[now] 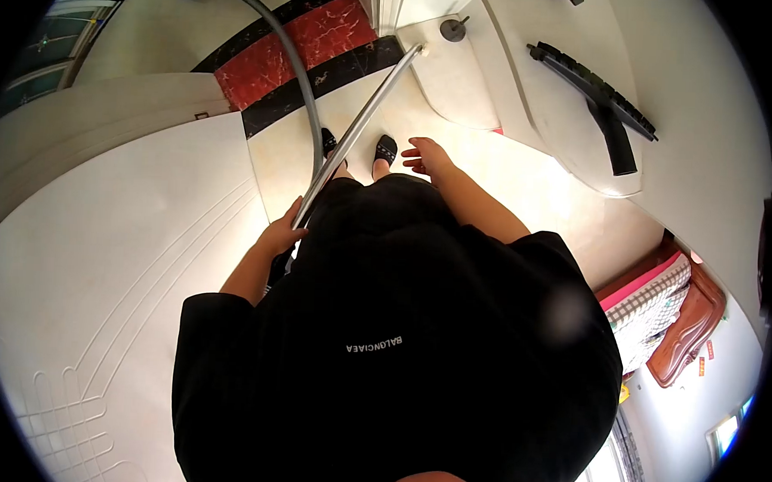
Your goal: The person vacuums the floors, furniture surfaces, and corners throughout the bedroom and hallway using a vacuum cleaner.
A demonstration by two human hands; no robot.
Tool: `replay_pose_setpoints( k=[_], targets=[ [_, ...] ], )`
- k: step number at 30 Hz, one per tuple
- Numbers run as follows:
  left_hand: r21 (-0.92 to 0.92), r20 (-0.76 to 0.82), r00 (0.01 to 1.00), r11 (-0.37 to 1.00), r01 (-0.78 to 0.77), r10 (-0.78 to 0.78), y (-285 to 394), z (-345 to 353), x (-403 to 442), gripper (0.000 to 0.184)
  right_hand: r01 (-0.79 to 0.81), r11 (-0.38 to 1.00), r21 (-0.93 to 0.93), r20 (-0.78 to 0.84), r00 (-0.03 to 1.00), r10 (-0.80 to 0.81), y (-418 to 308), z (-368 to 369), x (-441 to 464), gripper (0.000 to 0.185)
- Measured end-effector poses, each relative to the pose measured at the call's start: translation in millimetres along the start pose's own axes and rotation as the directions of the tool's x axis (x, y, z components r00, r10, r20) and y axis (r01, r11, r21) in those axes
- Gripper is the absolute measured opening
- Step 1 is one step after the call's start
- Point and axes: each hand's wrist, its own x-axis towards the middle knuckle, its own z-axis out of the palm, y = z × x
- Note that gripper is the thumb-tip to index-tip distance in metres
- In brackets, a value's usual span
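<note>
The left hand [283, 230], curled around the near end of a silver tube [363, 119], grips it as it slants forward; a grey hose [296, 60] curves alongside. The right hand [428, 160] hangs with fingers loosely parted, near 2 black slippers [386, 149]. A black brush head [592, 89] rests on a rounded white shelf [572, 133].

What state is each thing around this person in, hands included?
Left hand: closed around the metal tube
Right hand: open, holding nothing
Metal tube: slanted, held
Grey hose: bent in an arc
Black floor nozzle: off the tube, lying apart
Black slippers: worn on the feet
</note>
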Motion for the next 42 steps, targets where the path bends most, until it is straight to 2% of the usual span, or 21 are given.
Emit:
replay_pose_setpoints(
  k=[2,3,4,6,10,12,13,14,16,17,22,24,27,31,33,37,39,42],
  targets=[
    [0.296,-0.044,0.977,0.932,0.21,-0.207,24.5,4.6,-5.7,0.078,0.016,1.0,-0.003,-0.002,1.0,-0.016,0.9,0.4,3.0,0.035],
    [0.313,-0.046,0.988,0.938,0.151,-0.144,11.3,9.5,-2.1,0.077,0.018,1.0,-0.003,-0.002,1.0,-0.018,-1.1,2.2,0.5,0.035],
    [0.372,-0.027,0.952,0.881,0.292,-0.304,56.7,5.4,-11.5,0.077,0.019,1.0,0.001,-0.003,1.0,-0.019,0.6,2.3,2.7,0.035],
    [0.407,-0.049,0.944,0.856,0.317,-0.326,59.7,7.9,-9.8,0.078,0.041,0.999,0.011,0.021,0.999,-0.041,3.2,3.0,5.4,0.036],
    [0.365,-0.078,0.97,0.899,0.242,-0.23,49.0,1.5,-14.8,0.078,0.018,1.0,-0.018,0.015,1.0,-0.018,6.2,3.8,7.8,0.036],
    [0.281,-0.056,0.989,0.948,0.147,-0.136,41.1,-5.0,-21.0,0.078,0.006,0.999,-0.033,0.021,1.0,-0.005,6.7,1.5,8.0,0.036],
    [0.273,-0.036,0.984,0.945,0.178,-0.175,48.1,-9.8,-27.7,0.079,0.006,0.999,-0.031,0.022,1.0,-0.006,5.7,-0.7,7.4,0.036],
    [0.232,-0.05,0.994,0.967,0.109,-0.1,35.0,-10.7,-31.6,0.08,0.014,1.0,-0.016,0.013,1.0,-0.014,4.6,-3.3,6.1,0.036],
    [0.246,-0.043,0.974,0.943,0.224,-0.221,52.8,-18.1,-44.8,0.08,0.023,1.0,0.004,0.004,1.0,-0.023,3.7,-8.6,6.3,0.036],
    [0.252,-0.042,0.974,0.942,0.224,-0.221,50.6,-18.5,-46.8,0.08,0.026,1.0,0.001,-0.024,0.999,-0.026,4.0,-11.8,8.9,0.037],
    [0.17,-0.049,0.987,0.972,0.162,-0.156,64.5,-19.3,-52.8,0.079,0.03,0.999,-0.029,-0.089,0.995,-0.033,3.1,-24.6,17.0,0.039],
    [0.126,-0.041,0.981,0.973,0.192,-0.189,71.2,-18.5,-55.4,0.078,0.028,0.999,-0.031,-0.097,0.995,-0.031,3.0,-26.0,18.2,0.039],
    [0.106,-0.116,0.992,0.992,0.069,-0.056,54.2,-11.9,-59.6,0.08,0.046,0.998,-0.039,-0.094,0.994,-0.05,3.3,-27.7,19.3,0.039],
    [0.034,-0.185,0.981,0.997,0.069,-0.062,46.7,-8.4,-66.4,0.08,0.033,0.997,-0.073,-0.083,0.996,-0.039,9.2,-27.0,24.0,0.039],
    [0.034,-0.147,0.975,0.985,0.17,-0.163,52.6,-11.8,-63.0,0.082,0.026,0.996,-0.09,-0.083,0.996,-0.033,12.6,-27.7,26.7,0.039],
    [0.019,-0.102,0.983,0.987,0.157,-0.154,66.2,-16.1,-42.7,0.081,0.023,0.989,-0.143,-0.076,0.996,-0.034,14.4,-27.9,26.0,0.041],
    [0.093,-0.027,0.963,0.959,0.269,-0.268,86.8,-16.4,-35.9,0.08,0.032,0.988,-0.15,-0.079,0.996,-0.044,14.8,-27.0,25.5,0.043],
    [0.129,-0.021,0.983,0.974,0.185,-0.184,82.5,-14.4,-31.8,0.078,0.056,0.983,-0.173,-0.094,0.993,-0.074,14.1,-31.5,26.9,0.042]
  ],
)
